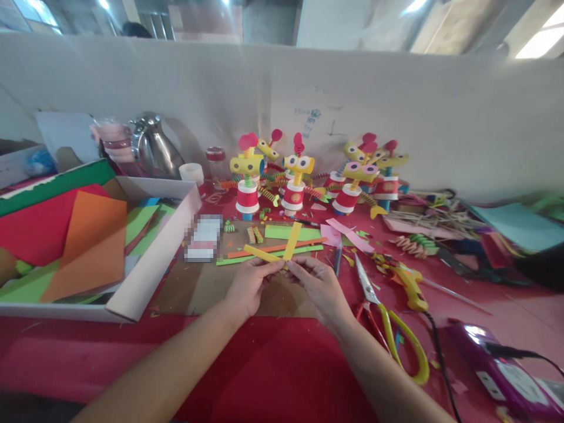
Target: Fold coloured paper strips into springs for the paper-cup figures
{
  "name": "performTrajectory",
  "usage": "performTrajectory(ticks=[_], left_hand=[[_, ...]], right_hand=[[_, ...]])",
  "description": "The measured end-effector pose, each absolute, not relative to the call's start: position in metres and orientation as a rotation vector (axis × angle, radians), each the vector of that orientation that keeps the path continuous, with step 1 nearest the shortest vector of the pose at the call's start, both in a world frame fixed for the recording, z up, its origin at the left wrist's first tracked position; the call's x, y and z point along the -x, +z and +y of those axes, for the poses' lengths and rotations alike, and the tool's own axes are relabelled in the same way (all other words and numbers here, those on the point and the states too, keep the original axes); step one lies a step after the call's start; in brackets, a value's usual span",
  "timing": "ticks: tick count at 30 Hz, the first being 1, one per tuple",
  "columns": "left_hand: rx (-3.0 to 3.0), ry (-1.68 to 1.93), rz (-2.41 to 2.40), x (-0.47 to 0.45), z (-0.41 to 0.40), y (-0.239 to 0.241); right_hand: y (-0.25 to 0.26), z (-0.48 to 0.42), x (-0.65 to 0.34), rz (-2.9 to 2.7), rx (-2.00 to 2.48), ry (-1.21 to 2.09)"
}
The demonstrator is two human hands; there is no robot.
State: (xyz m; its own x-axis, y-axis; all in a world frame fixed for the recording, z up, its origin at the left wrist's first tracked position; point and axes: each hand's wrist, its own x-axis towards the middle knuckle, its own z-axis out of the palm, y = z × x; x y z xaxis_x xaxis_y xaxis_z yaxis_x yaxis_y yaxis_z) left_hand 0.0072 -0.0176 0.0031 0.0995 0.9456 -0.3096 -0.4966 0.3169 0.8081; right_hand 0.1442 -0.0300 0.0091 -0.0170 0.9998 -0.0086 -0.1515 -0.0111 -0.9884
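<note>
Two yellow paper strips [292,241] meet at an angle, their joined ends pinched between the fingertips of both hands. My left hand [251,282] is closed on the joint from the left. From the other side my right hand [319,285] grips the same spot, thumb and fingers pressed together. Both hands are over a brown cardboard sheet [189,288]. Just beyond them lie an orange strip [238,254], a green strip [229,261] and short folded paper springs [254,235]. Pink paper pieces [352,232] rest to the right.
Scissors [370,288] and a yellow glue gun [412,285] lie right, near a purple power strip [497,364]. A white box [154,258] of coloured paper stands left. Several paper-cup figures [294,197] line the back by a steel jug [156,147].
</note>
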Motion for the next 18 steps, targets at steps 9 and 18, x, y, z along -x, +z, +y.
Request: performTrajectory(ticks=[9,18], left_hand=[[-0.607,1.154,0.926,-0.0075,-0.0172,0.0019],[-0.571,1.154,0.899,-0.0092,-0.0186,0.0081]], right_hand=[[0.0096,-0.0295,-0.1451,-1.145,1.113,1.285],[0.0065,-0.0282,-0.1448,-1.130,1.099,1.316]])
